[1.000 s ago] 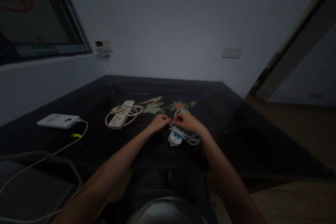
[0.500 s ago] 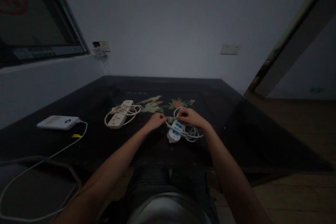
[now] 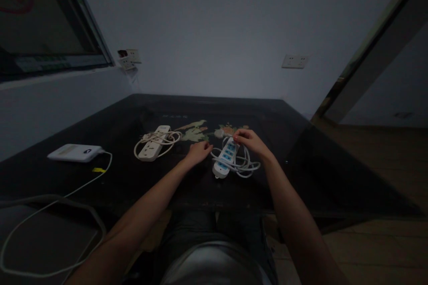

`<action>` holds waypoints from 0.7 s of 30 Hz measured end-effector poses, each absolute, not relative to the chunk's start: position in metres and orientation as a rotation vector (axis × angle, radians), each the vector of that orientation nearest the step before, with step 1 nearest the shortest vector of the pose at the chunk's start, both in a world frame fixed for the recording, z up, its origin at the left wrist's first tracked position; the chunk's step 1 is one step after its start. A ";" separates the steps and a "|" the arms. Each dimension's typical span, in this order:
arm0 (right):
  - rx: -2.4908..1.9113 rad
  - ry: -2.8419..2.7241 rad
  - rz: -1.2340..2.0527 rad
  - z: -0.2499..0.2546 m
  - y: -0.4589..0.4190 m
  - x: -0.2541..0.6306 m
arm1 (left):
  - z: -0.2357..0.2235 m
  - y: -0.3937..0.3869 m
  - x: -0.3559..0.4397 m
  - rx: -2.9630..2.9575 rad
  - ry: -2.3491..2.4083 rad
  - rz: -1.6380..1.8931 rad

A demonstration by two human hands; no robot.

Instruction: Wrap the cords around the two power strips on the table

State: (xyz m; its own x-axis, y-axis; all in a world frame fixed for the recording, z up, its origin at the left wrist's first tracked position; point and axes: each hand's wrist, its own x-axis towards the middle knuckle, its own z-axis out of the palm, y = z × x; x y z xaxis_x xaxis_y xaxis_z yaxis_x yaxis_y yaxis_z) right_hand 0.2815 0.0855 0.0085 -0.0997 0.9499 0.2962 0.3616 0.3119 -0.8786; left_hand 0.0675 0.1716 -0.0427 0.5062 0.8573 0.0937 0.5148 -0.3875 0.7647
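Observation:
A white power strip with blue socket faces lies on the black table, slightly slanted, with its white cord looped loosely over and beside it. My right hand is at the strip's far end, thumb and fingers pinched on the cord just behind the plug. To the left of those fingertips is the pale plug. Left of the strip, my left hand rests low over the table with fingers curled in and nothing visible in them. A second, cream power strip sits further left, its own cord coiled over it.
A white power bank with a cable stands at the left, near a yellow tag. The black table bears a bird-and-flower picture. Wall sockets are set in the wall behind. A window is at upper left.
The plug has moved away from me, from between both hands to beyond the strip's far end, with my right hand. My left hand has let go of the plug and curled its fingers.

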 end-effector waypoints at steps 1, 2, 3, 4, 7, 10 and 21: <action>-1.194 -1.642 0.803 0.009 0.085 0.281 | -0.041 0.172 0.068 2.041 1.084 0.707; -1.181 -1.641 0.816 0.009 0.084 0.280 | -0.038 0.172 0.068 2.012 1.040 0.764; -1.171 -1.642 0.828 0.009 0.084 0.278 | -0.035 0.171 0.069 1.980 0.988 0.807; -1.164 -1.643 0.839 0.009 0.084 0.277 | -0.032 0.171 0.069 1.948 0.932 0.835; -1.155 -1.648 0.862 0.007 0.082 0.273 | -0.025 0.167 0.070 1.875 0.780 0.864; -1.157 -1.651 0.872 0.007 0.081 0.273 | -0.024 0.163 0.071 1.829 0.693 0.884; -1.224 -1.423 0.673 0.007 0.089 0.288 | -0.023 0.165 0.069 1.698 0.690 1.123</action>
